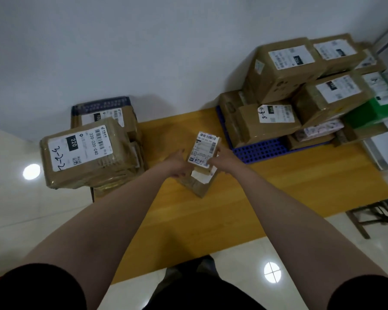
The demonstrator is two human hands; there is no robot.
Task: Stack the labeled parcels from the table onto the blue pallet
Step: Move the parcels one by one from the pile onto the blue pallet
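A small labeled parcel [203, 149] sits between my two hands over the yellow table [278, 180]. My left hand [178, 163] touches its left side with fingers spread. My right hand [218, 161] grips its right edge. Under it lies another small brown parcel [197, 185] with a white label. The blue pallet [259, 149] stands on the table's far right, stacked with several labeled cardboard boxes [285, 70]. At the left a pile of brown parcels is topped by a big one marked 220 [83, 153].
A white wall rises behind the table. A green box [377, 108] leans by the pallet's right side. A dark stool [376, 218] stands on the glossy tiled floor at the right. Bare tabletop lies in front of the hands.
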